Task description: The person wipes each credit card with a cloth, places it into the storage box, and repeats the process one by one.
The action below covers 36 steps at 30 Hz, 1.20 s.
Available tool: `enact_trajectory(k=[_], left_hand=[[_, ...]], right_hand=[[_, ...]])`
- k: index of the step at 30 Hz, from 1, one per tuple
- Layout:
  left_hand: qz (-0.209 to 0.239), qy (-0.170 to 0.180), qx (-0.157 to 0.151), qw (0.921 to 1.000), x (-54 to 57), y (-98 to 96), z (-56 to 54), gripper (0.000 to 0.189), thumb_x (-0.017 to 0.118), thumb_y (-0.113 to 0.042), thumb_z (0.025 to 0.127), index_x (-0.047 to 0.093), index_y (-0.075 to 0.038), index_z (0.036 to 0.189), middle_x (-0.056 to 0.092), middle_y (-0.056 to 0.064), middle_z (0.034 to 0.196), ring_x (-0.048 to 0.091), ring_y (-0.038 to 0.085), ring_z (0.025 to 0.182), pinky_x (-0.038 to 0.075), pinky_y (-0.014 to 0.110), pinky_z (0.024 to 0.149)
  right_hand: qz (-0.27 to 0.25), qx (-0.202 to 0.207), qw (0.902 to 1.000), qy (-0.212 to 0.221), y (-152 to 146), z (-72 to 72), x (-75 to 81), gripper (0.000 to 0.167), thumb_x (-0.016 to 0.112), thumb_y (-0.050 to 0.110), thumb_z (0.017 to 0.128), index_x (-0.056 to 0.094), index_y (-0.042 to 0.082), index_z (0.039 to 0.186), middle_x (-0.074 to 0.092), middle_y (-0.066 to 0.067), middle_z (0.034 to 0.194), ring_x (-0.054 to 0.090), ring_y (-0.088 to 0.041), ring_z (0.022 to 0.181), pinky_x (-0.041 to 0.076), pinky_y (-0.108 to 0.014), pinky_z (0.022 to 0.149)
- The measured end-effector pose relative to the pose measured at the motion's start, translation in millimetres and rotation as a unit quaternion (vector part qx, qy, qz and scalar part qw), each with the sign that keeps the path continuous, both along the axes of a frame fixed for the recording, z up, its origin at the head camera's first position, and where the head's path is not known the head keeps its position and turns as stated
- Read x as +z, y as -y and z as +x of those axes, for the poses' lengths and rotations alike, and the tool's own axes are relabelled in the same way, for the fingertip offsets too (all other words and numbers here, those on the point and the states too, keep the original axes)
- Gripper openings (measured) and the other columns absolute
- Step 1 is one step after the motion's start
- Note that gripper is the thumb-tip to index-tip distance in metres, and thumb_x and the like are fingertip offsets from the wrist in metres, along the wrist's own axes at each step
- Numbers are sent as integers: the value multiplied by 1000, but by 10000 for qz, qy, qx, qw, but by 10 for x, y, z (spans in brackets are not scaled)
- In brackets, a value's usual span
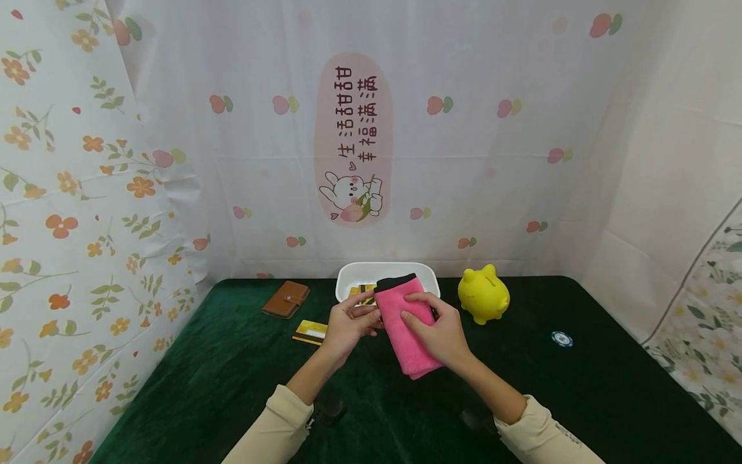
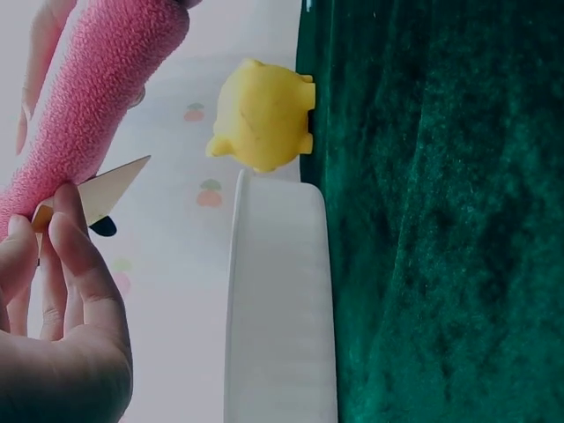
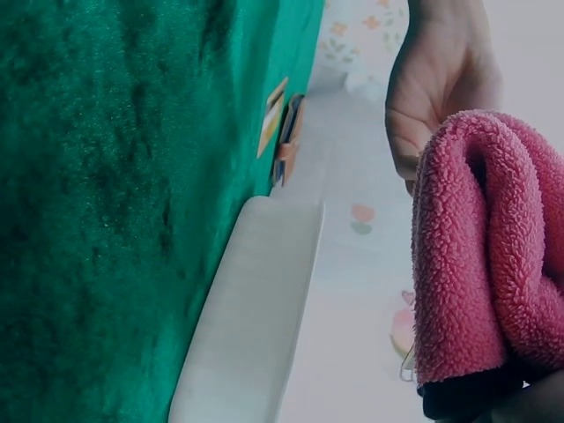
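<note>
A folded pink towel with a black edge is held up over the table in front of the white tray. My right hand grips it from the right, thumb and fingers on its front. At the towel's left side, my left hand pinches a thin gold-coloured card, whose pointed corner sticks out beside the towel in the left wrist view. Part of the card is hidden by fingers and towel. The right wrist view shows the folds of the towel close up, with most of the right hand out of sight.
Behind the hands stands a white tray, with yellow and black showing at its front left. A brown wallet and a yellow card lie to the left. On the right are a yellow piggy bank and a poker chip.
</note>
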State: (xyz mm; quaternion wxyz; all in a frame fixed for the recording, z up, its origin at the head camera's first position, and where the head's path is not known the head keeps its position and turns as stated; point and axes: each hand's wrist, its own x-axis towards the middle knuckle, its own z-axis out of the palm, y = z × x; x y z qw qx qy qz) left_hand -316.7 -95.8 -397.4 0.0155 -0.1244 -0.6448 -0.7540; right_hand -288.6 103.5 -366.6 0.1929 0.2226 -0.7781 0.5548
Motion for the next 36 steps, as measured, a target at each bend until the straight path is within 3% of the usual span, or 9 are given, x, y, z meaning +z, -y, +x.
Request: enact_trajectory(k=[3, 7, 16, 28, 36], left_hand=[[-30, -75, 52, 10000, 5, -7, 14, 44, 68, -4, 93, 56, 0, 136, 73, 18, 106, 72, 15, 75, 57, 26, 67], [-113, -177, 117, 9997, 13, -10, 27, 43, 68, -2, 92, 57, 0, 134, 73, 19, 105, 72, 15, 74, 57, 26, 67], [-314, -266, 149, 9990, 17, 2, 29, 41, 68, -3, 92, 59, 0, 132, 72, 19, 104, 73, 18, 75, 57, 26, 68], [-466, -364, 172, 9981, 63, 35, 43, 38, 67, -1, 92, 60, 0, 129, 69, 26, 108, 73, 19, 75, 56, 24, 66], [-484, -394, 268, 9977, 53, 44, 39, 38, 68, -3, 92, 60, 2, 128, 71, 21, 103, 73, 22, 74, 56, 23, 65]], right_hand=[[54, -12, 10000, -78, 19, 86, 92, 24, 71, -1, 87, 67, -2, 111, 66, -20, 100, 60, -22, 72, 55, -27, 60], [141, -30, 9999, -55, 10, 87, 97, 25, 71, -2, 88, 66, -3, 112, 66, -20, 100, 60, -20, 72, 55, -26, 61], [59, -79, 10000, -17, -94, -188, -220, 28, 74, 8, 89, 67, 7, 116, 67, -15, 105, 60, -21, 73, 54, -27, 59], [112, -70, 9998, -149, -170, -239, -249, 27, 74, 12, 89, 68, 10, 116, 66, -11, 103, 60, -23, 75, 55, -30, 61], [121, -157, 9998, -77, -200, -270, -250, 27, 74, 15, 90, 68, 10, 116, 67, -13, 103, 61, -22, 75, 55, -29, 61]])
